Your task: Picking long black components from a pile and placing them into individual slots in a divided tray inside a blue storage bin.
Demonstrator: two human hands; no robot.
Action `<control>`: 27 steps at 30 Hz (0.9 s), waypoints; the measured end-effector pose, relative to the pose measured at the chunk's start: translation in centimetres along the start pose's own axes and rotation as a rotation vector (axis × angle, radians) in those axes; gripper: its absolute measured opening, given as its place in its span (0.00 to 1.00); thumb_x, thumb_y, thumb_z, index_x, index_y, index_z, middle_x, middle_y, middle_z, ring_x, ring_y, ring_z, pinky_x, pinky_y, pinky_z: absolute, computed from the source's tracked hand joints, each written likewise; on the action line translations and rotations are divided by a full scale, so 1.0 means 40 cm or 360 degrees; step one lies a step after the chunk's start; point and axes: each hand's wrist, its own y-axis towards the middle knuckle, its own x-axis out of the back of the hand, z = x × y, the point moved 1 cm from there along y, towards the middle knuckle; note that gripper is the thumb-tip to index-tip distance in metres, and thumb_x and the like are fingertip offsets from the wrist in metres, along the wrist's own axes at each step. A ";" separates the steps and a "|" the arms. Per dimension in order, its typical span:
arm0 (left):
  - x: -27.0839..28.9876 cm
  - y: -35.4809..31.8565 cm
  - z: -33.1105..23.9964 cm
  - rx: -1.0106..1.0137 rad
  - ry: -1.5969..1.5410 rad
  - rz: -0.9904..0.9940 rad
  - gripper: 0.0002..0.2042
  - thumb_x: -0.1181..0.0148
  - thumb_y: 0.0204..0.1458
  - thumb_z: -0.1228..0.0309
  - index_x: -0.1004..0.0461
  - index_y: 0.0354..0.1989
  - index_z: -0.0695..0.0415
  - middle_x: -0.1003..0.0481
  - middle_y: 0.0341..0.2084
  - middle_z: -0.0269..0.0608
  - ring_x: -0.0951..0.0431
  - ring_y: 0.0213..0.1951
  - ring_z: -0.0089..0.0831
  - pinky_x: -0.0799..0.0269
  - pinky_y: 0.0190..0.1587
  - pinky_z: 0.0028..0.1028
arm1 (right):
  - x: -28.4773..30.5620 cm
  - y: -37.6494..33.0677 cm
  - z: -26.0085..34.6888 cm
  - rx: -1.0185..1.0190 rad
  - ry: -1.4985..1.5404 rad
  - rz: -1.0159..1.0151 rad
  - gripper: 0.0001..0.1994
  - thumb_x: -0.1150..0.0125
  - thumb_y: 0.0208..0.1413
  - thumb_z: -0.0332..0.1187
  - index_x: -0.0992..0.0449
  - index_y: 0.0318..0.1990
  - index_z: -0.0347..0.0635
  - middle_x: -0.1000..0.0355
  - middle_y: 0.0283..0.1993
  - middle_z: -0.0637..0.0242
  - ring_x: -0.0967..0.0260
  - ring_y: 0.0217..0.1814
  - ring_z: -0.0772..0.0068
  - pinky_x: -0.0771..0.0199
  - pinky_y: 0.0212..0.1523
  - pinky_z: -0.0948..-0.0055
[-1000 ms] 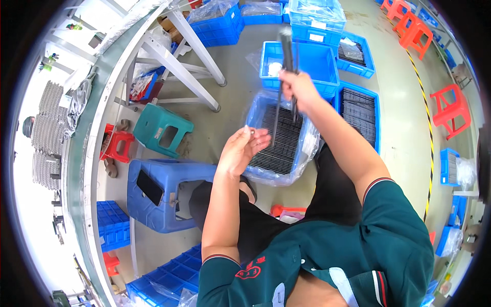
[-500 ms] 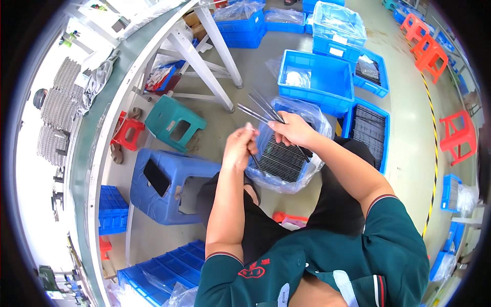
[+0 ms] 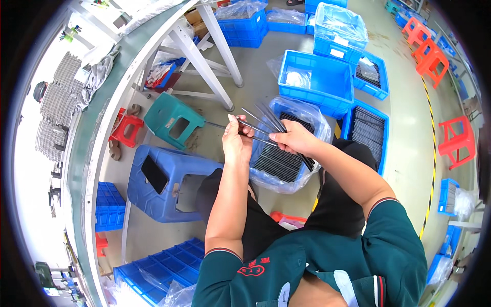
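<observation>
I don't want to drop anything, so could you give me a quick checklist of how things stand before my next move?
1. Right grip closed on the rods: ok.
2. Left grip on rods too: ok, with thumb and fingers closed; how firmly, the picture doesn't show.
3. Rods lined up: not ok, their far ends fan apart.
4. Rod count: cannot tell, they overlap.
5. Bag open around the dark parts below: ok.
6. Phone clear of both hands: ok, it lies on the blue stool off to the left.
</observation>
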 end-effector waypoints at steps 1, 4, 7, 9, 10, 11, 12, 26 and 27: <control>0.002 0.001 0.004 0.0004 0.0002 0.0000 0.13 0.47 0.57 0.61 0.30 0.30 0.60 0.34 0.23 0.33 0.40 0.21 0.21 0.43 0.24 0.23 | 0.001 0.002 -0.003 -0.0003 0.0010 -0.0009 0.11 0.43 0.54 0.36 0.37 0.29 0.41 0.37 0.18 0.71 0.44 0.13 0.83 0.46 0.12 0.81; -0.006 -0.004 0.020 -0.0081 0.0233 0.0055 0.13 0.48 0.57 0.61 0.29 0.30 0.60 0.36 0.17 0.30 0.39 0.20 0.19 0.45 0.22 0.20 | 0.004 0.007 -0.005 -0.0027 0.0101 -0.0028 0.11 0.43 0.54 0.35 0.37 0.29 0.41 0.38 0.17 0.71 0.44 0.13 0.83 0.46 0.11 0.81; -0.030 -0.017 0.033 -0.0084 0.0342 0.0039 0.14 0.48 0.57 0.60 0.29 0.31 0.59 0.38 0.15 0.28 0.40 0.18 0.18 0.45 0.21 0.19 | 0.006 0.009 -0.007 -0.0058 0.0235 -0.0022 0.10 0.43 0.54 0.35 0.37 0.28 0.41 0.38 0.17 0.70 0.45 0.13 0.82 0.47 0.11 0.80; -0.037 -0.018 0.025 -0.0083 0.0375 0.0093 0.15 0.49 0.58 0.59 0.29 0.30 0.59 0.39 0.15 0.28 0.41 0.18 0.18 0.47 0.19 0.19 | 0.006 0.007 -0.004 -0.0073 0.0338 0.0021 0.10 0.43 0.54 0.34 0.37 0.28 0.41 0.39 0.18 0.70 0.47 0.12 0.83 0.49 0.11 0.80; -0.040 -0.019 0.021 -0.0081 0.0376 0.0094 0.15 0.49 0.58 0.59 0.29 0.30 0.59 0.39 0.15 0.28 0.41 0.18 0.18 0.47 0.19 0.19 | 0.007 0.005 0.000 -0.0073 0.0340 0.0019 0.10 0.43 0.54 0.34 0.37 0.28 0.41 0.39 0.18 0.70 0.47 0.12 0.83 0.49 0.11 0.80; -0.044 -0.020 0.015 -0.0095 0.0304 0.0125 0.15 0.50 0.58 0.59 0.30 0.29 0.59 0.38 0.16 0.28 0.42 0.17 0.18 0.47 0.19 0.19 | 0.007 0.001 0.007 -0.0155 0.0500 0.0130 0.10 0.42 0.54 0.34 0.36 0.28 0.42 0.39 0.18 0.70 0.48 0.12 0.83 0.50 0.11 0.80; -0.048 -0.021 0.011 -0.0109 0.0233 0.0156 0.15 0.50 0.58 0.58 0.31 0.28 0.58 0.38 0.16 0.29 0.43 0.17 0.17 0.48 0.19 0.20 | 0.006 -0.004 0.015 -0.0237 0.0659 0.0243 0.10 0.42 0.54 0.35 0.36 0.28 0.42 0.39 0.18 0.70 0.49 0.12 0.83 0.51 0.12 0.80; -0.064 -0.022 0.015 -0.0396 0.0428 0.0144 0.12 0.50 0.58 0.63 0.31 0.28 0.57 0.42 0.11 0.24 0.47 0.14 0.15 0.54 0.18 0.19 | -0.029 -0.016 0.011 -0.0160 0.0756 0.0195 0.11 0.42 0.55 0.35 0.38 0.28 0.43 0.40 0.18 0.71 0.50 0.12 0.84 0.52 0.12 0.80; -0.063 -0.026 0.023 -0.0314 0.0448 0.0133 0.12 0.50 0.58 0.63 0.31 0.28 0.57 0.42 0.11 0.24 0.47 0.14 0.14 0.54 0.17 0.19 | -0.035 -0.017 0.012 -0.0138 0.0815 0.0185 0.10 0.43 0.55 0.34 0.37 0.29 0.43 0.40 0.18 0.71 0.50 0.12 0.84 0.51 0.12 0.80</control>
